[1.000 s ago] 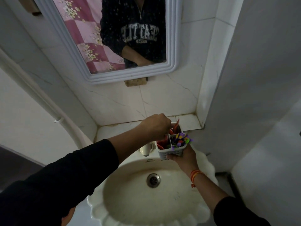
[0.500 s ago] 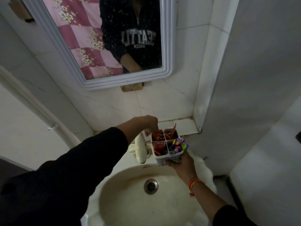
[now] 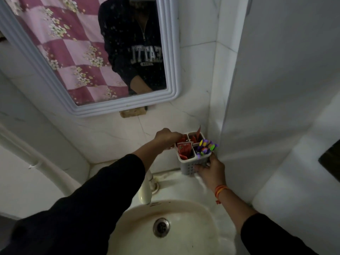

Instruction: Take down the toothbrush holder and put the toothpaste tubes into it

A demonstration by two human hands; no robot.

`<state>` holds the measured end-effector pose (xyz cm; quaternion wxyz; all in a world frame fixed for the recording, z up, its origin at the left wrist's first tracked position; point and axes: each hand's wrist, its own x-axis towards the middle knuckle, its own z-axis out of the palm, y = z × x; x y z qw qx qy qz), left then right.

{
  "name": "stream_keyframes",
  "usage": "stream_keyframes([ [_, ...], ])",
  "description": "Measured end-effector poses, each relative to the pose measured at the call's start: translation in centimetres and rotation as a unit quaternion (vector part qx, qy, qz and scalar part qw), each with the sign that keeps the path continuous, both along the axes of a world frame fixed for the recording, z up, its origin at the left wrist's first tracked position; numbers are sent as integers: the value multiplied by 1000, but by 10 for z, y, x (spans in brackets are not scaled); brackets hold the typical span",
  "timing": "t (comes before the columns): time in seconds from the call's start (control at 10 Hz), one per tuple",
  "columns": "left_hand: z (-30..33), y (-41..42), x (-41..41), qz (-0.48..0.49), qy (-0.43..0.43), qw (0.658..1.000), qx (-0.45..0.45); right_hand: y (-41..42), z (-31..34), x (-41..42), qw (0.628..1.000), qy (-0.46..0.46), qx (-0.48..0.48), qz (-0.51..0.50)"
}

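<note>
I see the holder (image 3: 193, 163), a pale slotted tub split into four compartments, held up above the back right corner of the sink (image 3: 185, 236), close to the tiled wall corner. My right hand (image 3: 211, 172) cups it from below and the right side, fingers wrapped on its slotted wall. My left hand (image 3: 166, 138) is at the holder's left rim, fingers bunched together over the back left compartment; I cannot tell whether they pinch anything. Red tubes (image 3: 184, 150) stand in three compartments; their print is too blurred to read. The front right compartment holds toothbrushes (image 3: 206, 146) with purple, yellow and green ends. The tap (image 3: 146, 190) sits below my left forearm. In the mirror (image 3: 88, 52), a dark top reads "SEATTL" reversed.
</note>
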<state>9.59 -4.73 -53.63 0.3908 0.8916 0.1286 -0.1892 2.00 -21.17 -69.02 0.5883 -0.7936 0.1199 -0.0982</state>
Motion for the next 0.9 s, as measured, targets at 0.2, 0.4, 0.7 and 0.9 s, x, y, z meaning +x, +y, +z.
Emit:
stream_keyframes([
  [0.2, -19, -14, 8, 86, 45, 978, -187, -8, -6, 13, 998, 4, -42, -35],
  [0.4, -28, -33, -2, 142, 138, 930, -310, 6, -17, 12, 989, 36, -58, -132],
  [0.7, -18, -46, -9, 194, 93, 893, -396, 4, 6, 27, 985, 84, -14, -151],
  [0.9, -22, -42, -23, 240, 17, 901, -362, -2, 12, 14, 979, 146, -25, -138],
])
